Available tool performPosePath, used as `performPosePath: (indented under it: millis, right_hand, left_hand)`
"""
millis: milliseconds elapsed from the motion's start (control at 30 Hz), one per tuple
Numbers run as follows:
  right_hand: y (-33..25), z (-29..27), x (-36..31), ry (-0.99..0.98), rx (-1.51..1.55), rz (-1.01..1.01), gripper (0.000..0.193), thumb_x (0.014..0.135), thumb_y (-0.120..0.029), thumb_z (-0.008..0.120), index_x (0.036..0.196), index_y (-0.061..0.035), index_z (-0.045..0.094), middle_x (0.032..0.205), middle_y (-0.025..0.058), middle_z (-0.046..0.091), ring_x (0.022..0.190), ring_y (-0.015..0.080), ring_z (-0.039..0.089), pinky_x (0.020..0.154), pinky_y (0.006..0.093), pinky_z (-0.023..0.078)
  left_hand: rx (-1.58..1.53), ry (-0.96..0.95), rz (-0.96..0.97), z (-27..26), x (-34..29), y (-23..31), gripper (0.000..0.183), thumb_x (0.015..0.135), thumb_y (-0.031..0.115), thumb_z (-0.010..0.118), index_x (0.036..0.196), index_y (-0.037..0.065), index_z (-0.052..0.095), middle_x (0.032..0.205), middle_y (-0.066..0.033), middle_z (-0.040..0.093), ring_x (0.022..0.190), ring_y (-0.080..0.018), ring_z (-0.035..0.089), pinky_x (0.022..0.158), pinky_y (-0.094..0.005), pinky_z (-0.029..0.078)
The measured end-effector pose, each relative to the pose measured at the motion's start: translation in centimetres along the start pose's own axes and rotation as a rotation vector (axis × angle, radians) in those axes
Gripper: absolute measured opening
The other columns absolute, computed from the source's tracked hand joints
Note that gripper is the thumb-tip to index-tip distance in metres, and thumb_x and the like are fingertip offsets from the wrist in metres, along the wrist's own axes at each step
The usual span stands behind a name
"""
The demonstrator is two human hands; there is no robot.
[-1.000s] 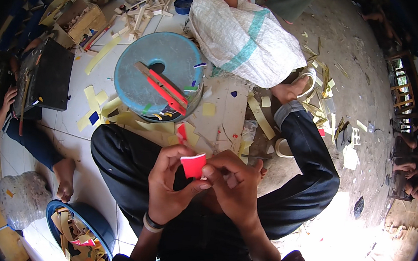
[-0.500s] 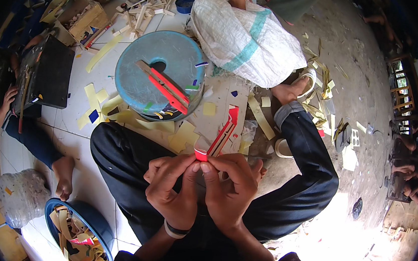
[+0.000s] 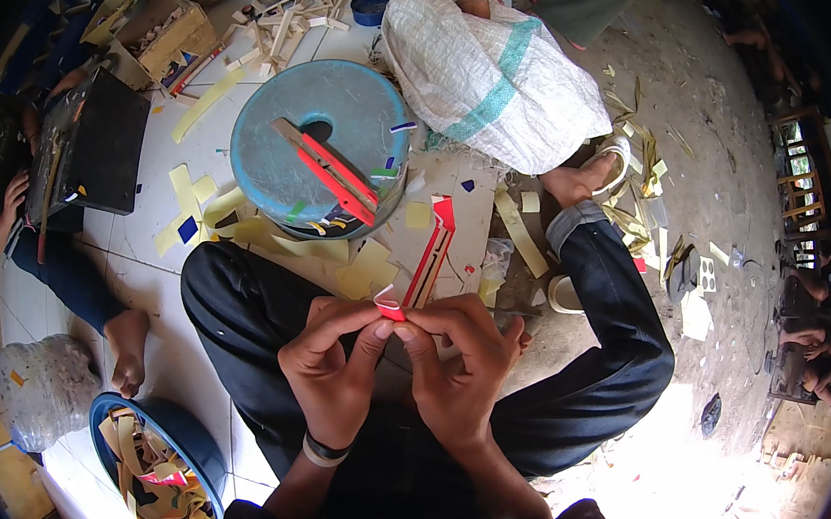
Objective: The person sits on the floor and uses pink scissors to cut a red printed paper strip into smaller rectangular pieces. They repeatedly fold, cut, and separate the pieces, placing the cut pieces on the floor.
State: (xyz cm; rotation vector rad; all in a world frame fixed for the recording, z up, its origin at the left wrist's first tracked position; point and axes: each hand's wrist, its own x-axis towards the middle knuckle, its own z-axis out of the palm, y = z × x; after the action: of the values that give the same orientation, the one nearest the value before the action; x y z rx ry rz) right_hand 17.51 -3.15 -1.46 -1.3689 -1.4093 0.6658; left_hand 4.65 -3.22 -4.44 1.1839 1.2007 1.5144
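Note:
Between my left hand (image 3: 330, 366) and my right hand (image 3: 455, 373), a small folded red piece with a white edge (image 3: 390, 309) is pinched by the thumbs and index fingers. A long narrow red strip with pale and dark lines (image 3: 431, 254) runs away from my right fingers, its far end bent; whether it joins the small piece I cannot tell. Beyond my hands, a red utility knife (image 3: 336, 174) lies on a round blue upturned tub (image 3: 273, 131), its blade end toward the far left. Small blue, green and yellow scraps lie near the knife.
Yellow strips (image 3: 364, 270) litter the tiles. A white woven sack (image 3: 493, 77) lies far right, by another person's arm. At left, a co-worker sits beside a black box (image 3: 101, 144). A blue basket of scraps (image 3: 203, 439) stands near left. Wooden sticks (image 3: 282, 32) are piled far off.
My left hand has shifted slightly left and my fingers have moved along the folded piece. The long strip has swung left and stands more upright. The knife stays on the tub.

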Motion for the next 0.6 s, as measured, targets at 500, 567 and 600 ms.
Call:
performPosePath:
  millis: [500, 567, 600]
  right_hand:
    - [1.5, -0.4, 0.4, -0.006, 0.131, 0.165, 0.015, 0.087, 0.0, 0.082, 0.102, -0.001, 0.079, 0.091, 0.0097, 0.071, 0.079, 0.0196, 0.066, 0.072, 0.0319, 0.05]
    - [1.3, -0.5, 0.6, -0.03, 0.071, 0.137, 0.011, 0.088, 0.0, 0.081, 0.098, 0.0003, 0.075, 0.089, 0.0102, 0.069, 0.079, 0.0217, 0.066, 0.072, 0.0329, 0.05]
    - [1.2, -0.6, 0.7, -0.043, 0.025, 0.124, 0.01, 0.088, 0.001, 0.08, 0.096, 0.001, 0.073, 0.088, 0.0105, 0.068, 0.079, 0.0228, 0.065, 0.072, 0.0334, 0.05]
  left_hand:
    - [-0.04, -0.08, -0.038, 0.2, 0.5, 0.0, 0.022, 0.089, -0.009, 0.079, 0.11, -0.001, 0.078, 0.098, -0.0056, 0.076, 0.09, -0.0134, 0.06, 0.082, -0.028, 0.046]
    - [-0.026, -0.055, -0.072, 0.4, 0.2, 0.2, 0.021, 0.09, -0.009, 0.079, 0.109, -0.001, 0.078, 0.098, -0.0059, 0.076, 0.091, -0.0124, 0.061, 0.083, -0.0284, 0.047]
    - [-0.046, -0.044, -0.096, 0.5, 0.1, 0.3, 0.021, 0.09, -0.009, 0.079, 0.109, -0.001, 0.078, 0.098, -0.0062, 0.076, 0.09, -0.0114, 0.061, 0.082, -0.0277, 0.047]
